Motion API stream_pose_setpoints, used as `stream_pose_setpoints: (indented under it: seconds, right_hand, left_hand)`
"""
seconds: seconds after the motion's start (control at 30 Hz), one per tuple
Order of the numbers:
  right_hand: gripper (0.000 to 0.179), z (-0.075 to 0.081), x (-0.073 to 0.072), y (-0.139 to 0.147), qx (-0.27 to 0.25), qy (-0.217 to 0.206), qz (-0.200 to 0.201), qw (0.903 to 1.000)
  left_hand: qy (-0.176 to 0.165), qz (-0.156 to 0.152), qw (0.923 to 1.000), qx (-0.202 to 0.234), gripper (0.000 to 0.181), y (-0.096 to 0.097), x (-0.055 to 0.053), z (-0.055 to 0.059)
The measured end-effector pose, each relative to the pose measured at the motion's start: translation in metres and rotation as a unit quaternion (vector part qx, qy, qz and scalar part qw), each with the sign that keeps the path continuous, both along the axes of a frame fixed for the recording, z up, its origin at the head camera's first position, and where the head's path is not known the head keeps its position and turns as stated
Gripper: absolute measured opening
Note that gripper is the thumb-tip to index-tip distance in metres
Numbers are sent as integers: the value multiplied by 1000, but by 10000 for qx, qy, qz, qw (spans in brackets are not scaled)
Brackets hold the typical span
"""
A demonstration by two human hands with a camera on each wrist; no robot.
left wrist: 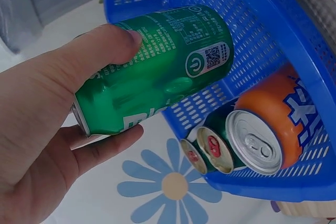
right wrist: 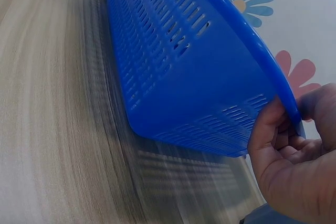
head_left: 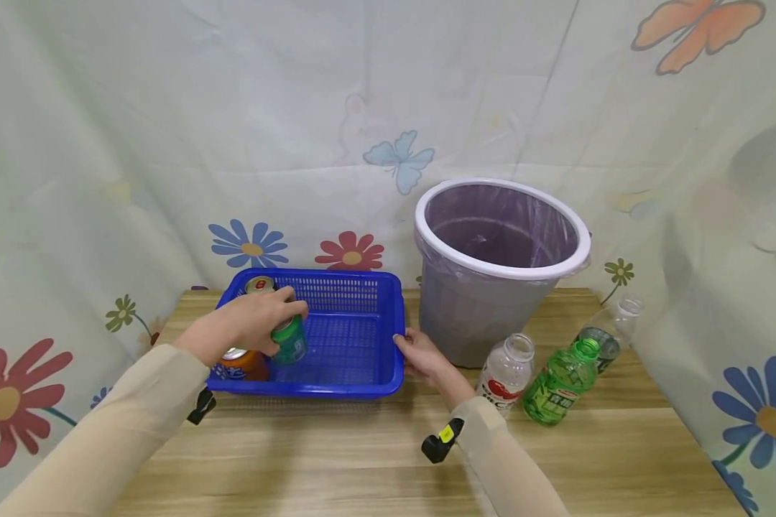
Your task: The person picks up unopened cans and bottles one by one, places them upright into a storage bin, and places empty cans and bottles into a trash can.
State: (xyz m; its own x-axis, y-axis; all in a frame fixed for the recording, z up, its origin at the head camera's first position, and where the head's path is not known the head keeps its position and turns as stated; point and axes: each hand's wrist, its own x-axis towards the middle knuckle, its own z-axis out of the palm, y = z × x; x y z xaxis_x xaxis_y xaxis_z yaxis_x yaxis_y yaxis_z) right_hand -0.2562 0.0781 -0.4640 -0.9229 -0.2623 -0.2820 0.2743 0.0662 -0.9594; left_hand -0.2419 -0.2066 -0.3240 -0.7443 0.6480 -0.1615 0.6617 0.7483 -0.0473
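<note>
My left hand (head_left: 256,320) grips a green drink can (left wrist: 163,66) over the left part of a blue plastic basket (head_left: 352,391). In the left wrist view the thumb lies along the can's side, with fingers beneath it. An orange can (left wrist: 273,124) stands in the basket beside it, near two cans with pale tops (left wrist: 215,150). With thumb and fingers, my right hand (head_left: 425,355) pinches the rim at the basket's right end. The right wrist view has that hand (right wrist: 294,156) curled over the rim, the basket's slotted wall (right wrist: 184,66) facing the camera.
A grey bin (head_left: 468,316) with a white rim and clear liner stands right of the basket. Before it are a clear bottle with a red label (head_left: 507,373), a green bottle (head_left: 561,384) and another clear bottle (head_left: 608,334). A flowered curtain (head_left: 310,129) hangs behind the wooden table (head_left: 336,459).
</note>
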Motion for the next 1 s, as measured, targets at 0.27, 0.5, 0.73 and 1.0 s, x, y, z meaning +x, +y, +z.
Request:
stream_pose_setpoints:
  seconds: [0.27, 0.5, 0.73, 1.0]
  right_hand:
    - [38, 1, 0, 0, 45, -26, -45, 10000]
    - [38, 0, 0, -1, 20, 2, -29, 10000]
    - [38, 0, 0, -1, -21, -28, -29, 10000]
    - [40, 2, 0, -1, 36, -38, 0, 10000]
  left_hand:
    - [-59, 98, 9999, -1, 55, -3, -14, -11]
    - [-249, 443, 9987, 104, 54, -5, -23, -17]
    - [-420, 719, 9963, 207, 55, -6, -33, -22]
    - [-545, 1101, 9921, 236, 55, -4, -44, -32]
